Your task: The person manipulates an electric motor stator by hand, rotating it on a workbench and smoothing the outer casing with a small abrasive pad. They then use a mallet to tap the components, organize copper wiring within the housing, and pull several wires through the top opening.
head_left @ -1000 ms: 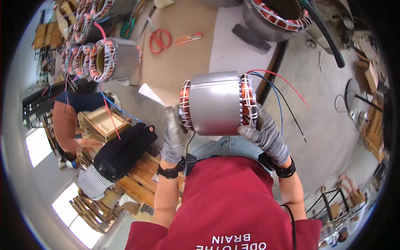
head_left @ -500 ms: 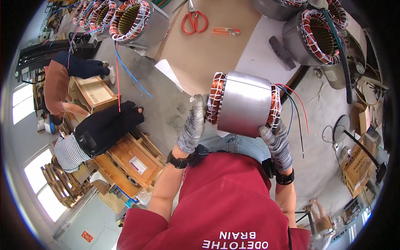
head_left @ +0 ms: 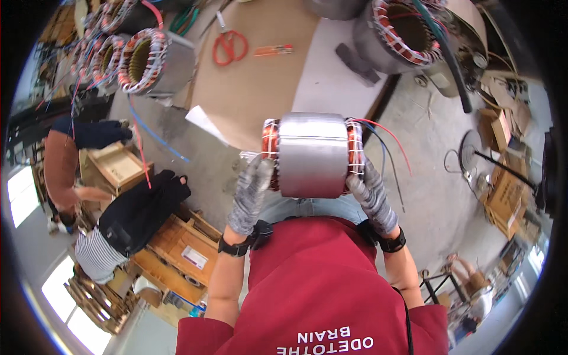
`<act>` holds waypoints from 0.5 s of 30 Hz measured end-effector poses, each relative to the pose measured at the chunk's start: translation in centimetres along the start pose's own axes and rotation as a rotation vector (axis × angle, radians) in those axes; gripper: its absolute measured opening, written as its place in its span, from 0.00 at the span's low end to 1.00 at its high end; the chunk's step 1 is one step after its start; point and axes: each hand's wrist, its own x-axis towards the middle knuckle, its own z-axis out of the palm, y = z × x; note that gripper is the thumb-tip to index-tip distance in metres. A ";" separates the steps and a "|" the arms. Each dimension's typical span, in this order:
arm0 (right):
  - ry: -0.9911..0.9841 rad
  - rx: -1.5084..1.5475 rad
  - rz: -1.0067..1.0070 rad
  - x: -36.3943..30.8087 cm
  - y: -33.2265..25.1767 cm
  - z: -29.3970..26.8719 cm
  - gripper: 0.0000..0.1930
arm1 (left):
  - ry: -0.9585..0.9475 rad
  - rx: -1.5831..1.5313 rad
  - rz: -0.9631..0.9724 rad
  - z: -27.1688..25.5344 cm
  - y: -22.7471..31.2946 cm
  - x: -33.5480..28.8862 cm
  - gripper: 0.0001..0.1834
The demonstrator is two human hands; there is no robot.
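A motor stator [head_left: 313,155], a smooth grey metal cylinder with laced copper windings at both ends, is held up in front of my body. My left hand [head_left: 251,192], in a grey knit glove, is pressed round the winding at its left end. The similarly gloved right hand [head_left: 374,198] grips the right end, thumb on the rim. Red, blue and black lead wires [head_left: 387,142] hang loose from that right end. Both palms and some fingertips are hidden behind the windings. The stator lies sideways, above the near edge of the workbench [head_left: 251,100].
Red-handled scissors [head_left: 229,47], a small orange-and-clear packet [head_left: 273,51] and a dark grey strip [head_left: 357,64] lie on the bench. More stators stand at the left [head_left: 177,62] and right [head_left: 368,44]. Two people work beside wooden crates [head_left: 186,248] at left; a black-based stand [head_left: 471,149] is at right.
The stator has gone from slightly tilted to nearly level, with both hands still on it. The bench and its things have shifted left and down in view as my head moved.
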 end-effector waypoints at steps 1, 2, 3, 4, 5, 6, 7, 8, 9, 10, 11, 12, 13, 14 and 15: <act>0.015 0.029 0.092 0.2 -0.3 0.0 0.16 | -0.024 0.003 0.003 0.4 0.5 -0.1 0.19; 0.082 0.113 0.085 0.3 -1.3 0.1 0.14 | 0.016 -0.039 -0.015 0.7 1.2 -0.2 0.19; 0.140 0.060 0.062 0.7 1.0 -0.4 0.14 | 0.058 -0.074 -0.031 1.0 1.8 -0.1 0.18; 0.197 0.192 0.061 1.2 0.9 -0.4 0.14 | 0.056 -0.041 0.008 0.8 1.4 0.0 0.18; 0.252 0.325 0.057 1.8 0.8 -0.3 0.14 | 0.043 -0.030 0.011 0.7 1.3 0.1 0.18; 0.235 0.224 0.030 2.3 1.7 -1.0 0.15 | 0.030 0.064 0.097 0.6 1.2 0.1 0.20; 0.248 0.232 0.026 3.2 2.5 -1.1 0.15 | 0.016 0.158 0.186 0.8 1.3 0.3 0.21; 0.249 0.027 -0.136 4.1 3.1 -1.0 0.16 | 0.006 0.167 0.194 0.9 1.6 0.6 0.21; 0.244 -0.178 -0.292 4.5 3.4 -0.9 0.17 | -0.035 -0.062 0.059 0.9 1.8 0.8 0.22; 0.230 -0.706 -0.678 4.1 3.5 -1.0 0.20 | -0.075 -0.290 -0.077 0.9 2.0 1.0 0.24; 0.244 -0.699 -0.677 4.0 3.5 -1.0 0.20 | -0.081 -0.277 -0.074 0.9 2.5 1.5 0.24; 0.230 -0.653 -0.660 3.8 3.0 -0.9 0.20 | -0.151 -0.368 -0.163 1.0 3.0 2.2 0.26; 0.217 -0.608 -0.645 3.6 2.5 -0.7 0.21 | -0.221 -0.457 -0.252 1.2 3.9 2.8 0.28; 0.247 -0.601 -0.640 3.1 2.2 -0.3 0.21 | -0.129 -0.529 -0.276 2.2 4.6 3.1 0.26; 0.268 -0.602 -0.645 3.0 1.9 -0.1 0.21 | -0.145 -0.519 -0.267 2.5 4.8 3.4 0.26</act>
